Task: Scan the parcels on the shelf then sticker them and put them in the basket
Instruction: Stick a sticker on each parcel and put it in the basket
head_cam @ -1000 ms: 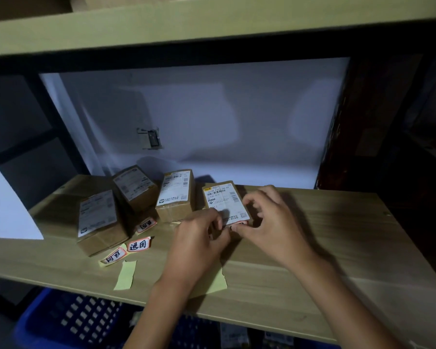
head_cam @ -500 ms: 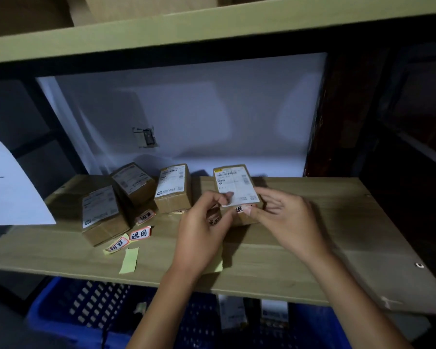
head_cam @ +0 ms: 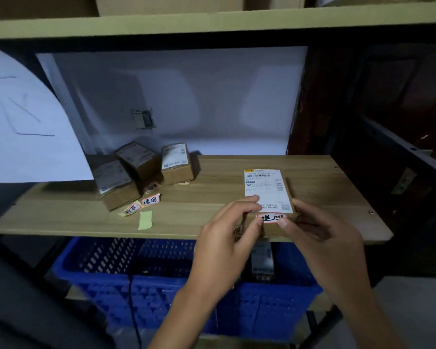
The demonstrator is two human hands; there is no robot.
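Both hands grasp one parcel at the shelf front edge: left hand and right hand pinch its red-bordered sticker, above the blue basket.

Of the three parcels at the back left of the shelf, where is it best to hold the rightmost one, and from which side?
Probably from above, a grip across the two long side faces of the rightmost parcel. Its labelled top faces up, its right side is free, and the middle parcel stands close on its left.
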